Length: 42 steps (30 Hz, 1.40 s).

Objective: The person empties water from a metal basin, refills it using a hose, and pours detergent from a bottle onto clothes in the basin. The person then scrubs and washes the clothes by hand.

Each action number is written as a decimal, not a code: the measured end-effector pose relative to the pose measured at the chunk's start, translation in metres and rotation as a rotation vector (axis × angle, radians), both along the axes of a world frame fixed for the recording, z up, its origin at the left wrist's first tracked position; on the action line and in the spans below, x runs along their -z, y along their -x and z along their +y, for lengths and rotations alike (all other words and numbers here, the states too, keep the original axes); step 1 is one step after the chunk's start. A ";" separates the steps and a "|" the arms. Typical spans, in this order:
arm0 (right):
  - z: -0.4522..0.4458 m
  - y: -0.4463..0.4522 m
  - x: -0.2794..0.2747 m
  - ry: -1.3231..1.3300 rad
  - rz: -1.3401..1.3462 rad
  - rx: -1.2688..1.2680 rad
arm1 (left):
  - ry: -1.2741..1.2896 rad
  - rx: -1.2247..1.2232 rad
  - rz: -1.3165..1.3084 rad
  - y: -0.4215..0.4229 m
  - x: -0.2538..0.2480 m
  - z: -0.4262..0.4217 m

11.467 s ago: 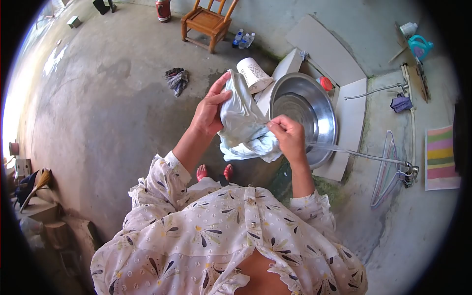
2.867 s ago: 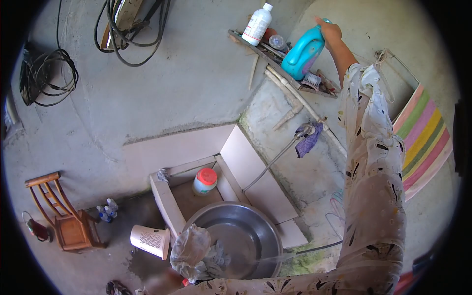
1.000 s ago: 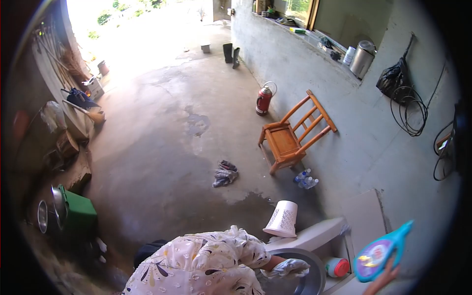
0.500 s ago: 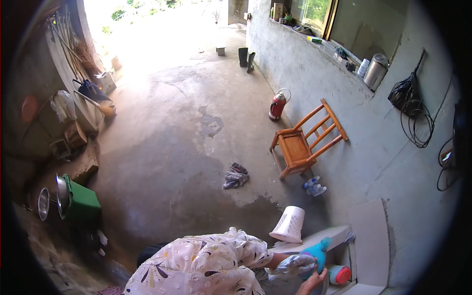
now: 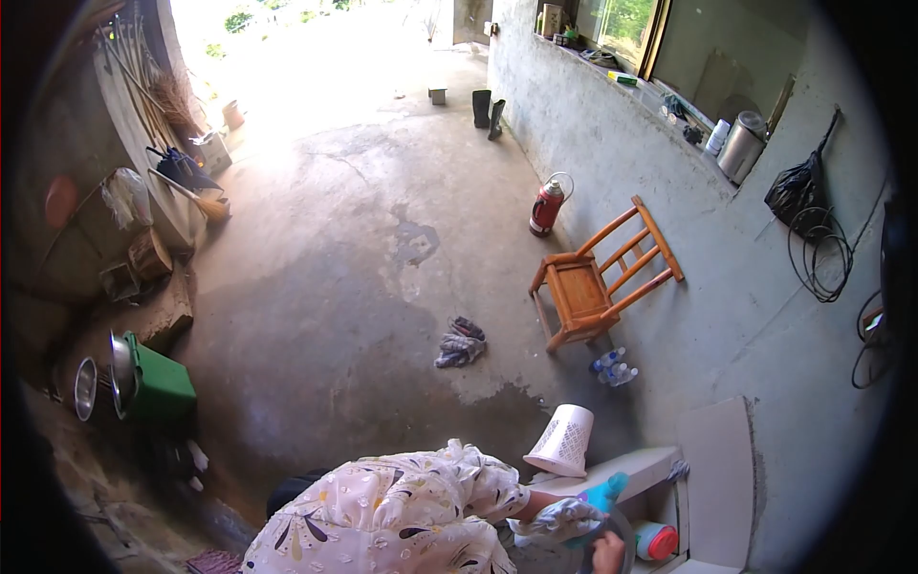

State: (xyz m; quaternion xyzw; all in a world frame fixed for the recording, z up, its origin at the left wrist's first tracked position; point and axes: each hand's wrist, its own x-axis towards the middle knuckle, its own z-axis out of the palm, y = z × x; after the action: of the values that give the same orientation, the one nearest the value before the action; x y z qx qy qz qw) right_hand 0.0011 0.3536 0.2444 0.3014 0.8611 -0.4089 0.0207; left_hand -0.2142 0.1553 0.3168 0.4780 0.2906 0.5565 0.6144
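Left hand: behind cloth (image 5: 561, 519), can't tell finger state
Right hand (image 5: 607, 553): fingers curled, grip unclear, by basin (image 5: 624, 529) rim
Bottle (image 5: 604, 492): teal, beside cloth

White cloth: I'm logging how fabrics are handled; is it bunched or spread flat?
Bunched: the cloth shows crumpled folds, gathered just beyond the left sleeve.
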 end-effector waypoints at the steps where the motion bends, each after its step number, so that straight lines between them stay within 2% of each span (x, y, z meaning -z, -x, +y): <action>1: 0.019 0.009 -0.016 0.086 -0.060 0.057 | -0.001 -0.004 0.006 -0.001 0.002 0.002; 2: 0.017 0.016 -0.020 0.099 0.142 0.310 | -0.006 0.002 0.010 0.000 0.003 0.001; 3: -0.013 0.051 -0.072 0.109 0.346 0.564 | -0.001 0.003 0.010 0.000 0.003 0.001; 6: -0.053 0.102 -0.154 -0.308 0.186 0.357 | -0.005 0.010 0.021 -0.001 0.003 -0.005; 9: -0.065 0.128 -0.162 -0.675 0.116 0.179 | -0.009 0.015 0.033 -0.004 0.004 -0.008; 13: -0.075 0.142 -0.182 -0.686 -0.169 0.149 | -0.010 0.027 0.037 -0.010 0.004 -0.010; 19: -0.065 0.132 -0.174 -0.836 -0.319 0.001 | -0.011 0.035 0.056 -0.015 0.005 -0.013; 25: -0.063 0.117 -0.179 -0.714 -0.142 -0.059 | -0.016 0.050 0.067 -0.017 0.005 -0.016; 27: -0.046 0.108 -0.166 -0.636 -0.081 -0.152 | -0.036 0.046 0.061 -0.015 0.006 -0.019; 29: -0.049 0.107 -0.178 -0.613 -0.021 -0.230 | -0.096 0.005 0.093 -0.019 0.020 -0.019; 30: -0.057 0.111 -0.190 -0.593 0.032 -0.245 | -0.046 0.034 0.035 -0.014 0.006 -0.022; 33: -0.053 0.098 -0.184 -0.484 0.182 -0.222 | 0.340 0.168 -0.207 0.000 -0.056 -0.023; 34: -0.050 0.091 -0.179 -0.479 0.241 -0.205 | 0.286 0.173 -0.235 -0.002 -0.037 -0.021; 36: -0.054 0.085 -0.187 -0.344 0.343 -0.063 | 0.361 0.151 -0.406 -0.012 -0.004 -0.013; 37: -0.049 0.077 -0.184 -0.368 0.383 -0.063 | 0.497 0.125 -0.536 -0.019 0.000 -0.007; 38: -0.051 0.071 -0.177 -0.122 0.463 0.113 | 0.708 0.179 -0.601 -0.020 0.002 0.004; 39: -0.056 0.065 -0.171 0.117 0.562 0.297 | 0.799 0.295 -0.659 -0.019 0.006 0.012; 40: -0.061 0.059 -0.170 0.192 0.662 0.416 | 0.895 0.408 -0.708 -0.018 0.010 0.019; 41: -0.065 0.051 -0.167 0.260 0.776 0.522 | 0.855 0.570 -0.776 -0.018 0.012 0.023; 42: -0.068 0.035 -0.152 0.502 0.915 0.623 | 0.946 0.359 -0.713 -0.029 0.011 0.026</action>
State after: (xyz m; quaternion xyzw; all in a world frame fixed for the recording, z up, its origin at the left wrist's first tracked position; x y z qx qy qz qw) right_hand -0.0339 0.2852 0.3963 0.3187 0.5311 -0.6744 -0.4019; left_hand -0.1856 0.1815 0.3056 -0.0200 0.1979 0.3808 0.9030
